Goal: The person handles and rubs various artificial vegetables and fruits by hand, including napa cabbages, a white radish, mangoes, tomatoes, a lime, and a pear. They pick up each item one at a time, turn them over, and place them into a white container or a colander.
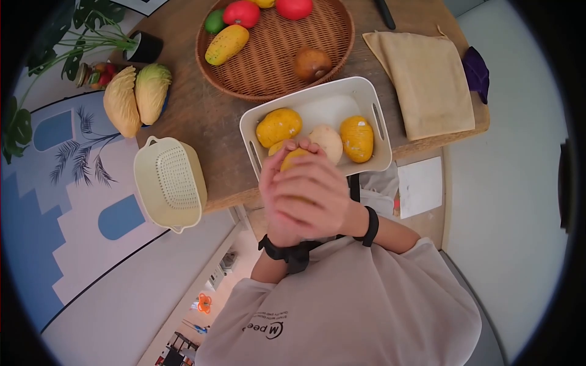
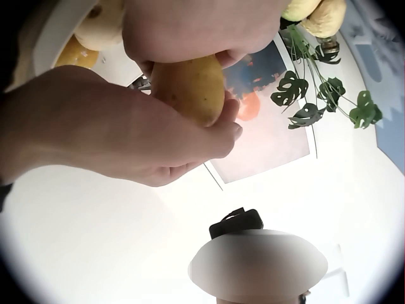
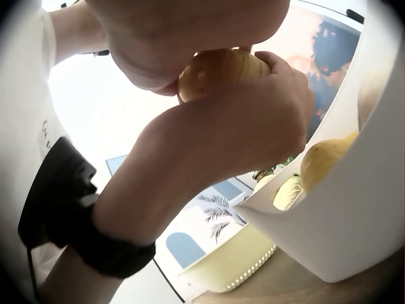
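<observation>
Both hands come together over the near edge of a white tub (image 1: 383, 157), close to the person's chest. Between them, a yellow potato-shaped object (image 2: 193, 88) is gripped from both sides; brownish specks mark its smooth skin. In the head view the right hand (image 1: 323, 198) covers much of the left hand (image 1: 279, 227) and most of the object. Inside the tub lie a scuffed yellow lumpy piece (image 1: 279, 127), another yellow one (image 1: 357, 139) at the right and a pale round one (image 1: 326, 144). The hands partly hide more yellow beside them.
Behind the tub, a round wicker tray (image 1: 274, 58) carries red, green, yellow and brown produce. A cream perforated basket (image 1: 196, 177) stands at the table's left edge, near two cabbage-like pieces (image 1: 149, 91) and a potted plant (image 1: 145, 47). A beige cloth bag (image 1: 427, 85) lies right.
</observation>
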Demonstrator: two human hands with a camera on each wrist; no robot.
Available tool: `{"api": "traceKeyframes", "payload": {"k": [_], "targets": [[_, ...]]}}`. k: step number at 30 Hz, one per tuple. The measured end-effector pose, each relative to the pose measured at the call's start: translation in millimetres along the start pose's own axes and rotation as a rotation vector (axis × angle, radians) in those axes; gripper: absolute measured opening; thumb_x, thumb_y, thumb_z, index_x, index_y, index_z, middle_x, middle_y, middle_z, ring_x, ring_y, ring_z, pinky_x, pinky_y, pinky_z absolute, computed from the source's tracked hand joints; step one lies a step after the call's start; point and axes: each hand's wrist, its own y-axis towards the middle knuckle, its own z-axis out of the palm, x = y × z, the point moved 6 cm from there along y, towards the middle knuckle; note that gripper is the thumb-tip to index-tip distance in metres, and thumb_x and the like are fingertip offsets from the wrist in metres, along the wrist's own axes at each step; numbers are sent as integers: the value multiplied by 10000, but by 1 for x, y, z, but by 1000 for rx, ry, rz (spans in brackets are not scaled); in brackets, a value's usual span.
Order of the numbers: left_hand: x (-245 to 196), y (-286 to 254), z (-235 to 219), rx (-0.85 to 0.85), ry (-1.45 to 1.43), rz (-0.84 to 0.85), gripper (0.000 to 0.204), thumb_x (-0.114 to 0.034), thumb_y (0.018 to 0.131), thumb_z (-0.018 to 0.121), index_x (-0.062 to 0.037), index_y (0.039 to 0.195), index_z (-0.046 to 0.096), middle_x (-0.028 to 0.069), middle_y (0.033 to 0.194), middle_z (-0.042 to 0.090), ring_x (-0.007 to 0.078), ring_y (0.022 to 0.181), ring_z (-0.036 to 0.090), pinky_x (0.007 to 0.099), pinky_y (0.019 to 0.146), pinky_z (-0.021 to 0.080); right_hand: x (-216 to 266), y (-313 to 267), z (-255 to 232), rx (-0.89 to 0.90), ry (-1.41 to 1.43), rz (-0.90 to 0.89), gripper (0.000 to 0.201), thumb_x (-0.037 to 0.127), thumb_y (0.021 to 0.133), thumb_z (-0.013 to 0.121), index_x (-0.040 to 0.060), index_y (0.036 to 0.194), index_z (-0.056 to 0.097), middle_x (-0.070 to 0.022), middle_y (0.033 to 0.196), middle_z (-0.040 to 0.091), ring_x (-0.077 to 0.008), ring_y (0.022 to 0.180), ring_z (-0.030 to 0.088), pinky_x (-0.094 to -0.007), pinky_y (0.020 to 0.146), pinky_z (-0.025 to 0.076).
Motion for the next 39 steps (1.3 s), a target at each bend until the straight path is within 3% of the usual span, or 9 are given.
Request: {"api": "traceKeyframes", "payload": {"k": [2, 5, 9, 13, 16, 21, 27, 32, 39], "targets": [[11, 11, -17, 155, -283, -192, 220, -291, 1111, 510, -83, 1130, 579, 69, 1113, 589, 220, 1091, 576, 355, 1100, 459, -4, 1, -1, -28, 35, -8, 210, 194, 732, 846, 95, 904, 778, -107, 1068, 761, -328, 1050, 723, -462, 1010, 585], [8, 2, -20, 355, -61, -57, 285, -212, 1128, 493, -10, 1318, 560, 103, 1199, 596, 221, 1174, 583, 375, 1110, 480, -15, 0, -5, -62, 85, -20, 225, 190, 724, 859, 92, 909, 777, -106, 1063, 760, -330, 1051, 721, -447, 995, 592], [2, -25, -20, 44, 731, 341, 240, -282, 1120, 477, -73, 1185, 576, 82, 1137, 604, 228, 1108, 596, 377, 1089, 479, -13, 5, -6, -83, 96, -1, 208, 125, 685, 835, 81, 848, 712, -76, 985, 701, -286, 900, 697, -418, 806, 594], [8, -13, -11, 260, 242, 204, 267, -272, 1115, 488, -60, 1252, 575, 82, 1183, 615, 230, 1152, 606, 374, 1073, 492, -1, -7, 7, 82, 50, -90, 228, 168, 713, 868, 80, 867, 724, -76, 999, 719, -289, 894, 708, -414, 765, 588], [5, -25, -14, 118, 167, 115, 308, -257, 1113, 497, -41, 1315, 582, 92, 1237, 629, 251, 1222, 613, 382, 1089, 489, -20, 5, -9, -2, 144, -2, 243, 225, 767, 866, 65, 915, 758, -91, 1040, 752, -313, 950, 741, -428, 816, 613], [-7, -19, -8, 239, 908, 364, 358, -262, 1133, 481, -45, 1399, 585, 88, 1338, 645, 226, 1313, 606, 396, 1137, 477, 3, 0, 0, 75, 87, -214, 153, 155, 843, 818, 47, 933, 758, -111, 1025, 753, -313, 938, 745, -419, 811, 611], [9, -16, -44, -86, 372, 113, 405, -290, 1128, 499, -56, 1453, 560, 93, 1443, 615, 208, 1372, 579, 397, 1160, 464, -49, 5, -27, -291, 315, 319, 115, 85, 852, 798, 31, 936, 740, -135, 1024, 750, -316, 926, 751, -399, 822, 612], [8, -25, -47, 41, 430, 155, 407, -343, 1149, 465, -106, 1472, 541, 51, 1460, 585, 193, 1389, 562, 393, 1176, 455, 3, 4, 0, 20, 72, -145, 200, 170, 803, 860, 66, 921, 736, -85, 1028, 732, -305, 992, 743, -392, 837, 605], [8, -16, -57, -7, 339, 43, 427, -366, 1155, 436, -150, 1517, 504, 23, 1456, 579, 183, 1397, 557, 383, 1168, 469, -33, 13, -10, -96, 184, 182, 232, 124, 752, 870, 63, 939, 746, -87, 1080, 731, -300, 958, 743, -390, 819, 607]]}}
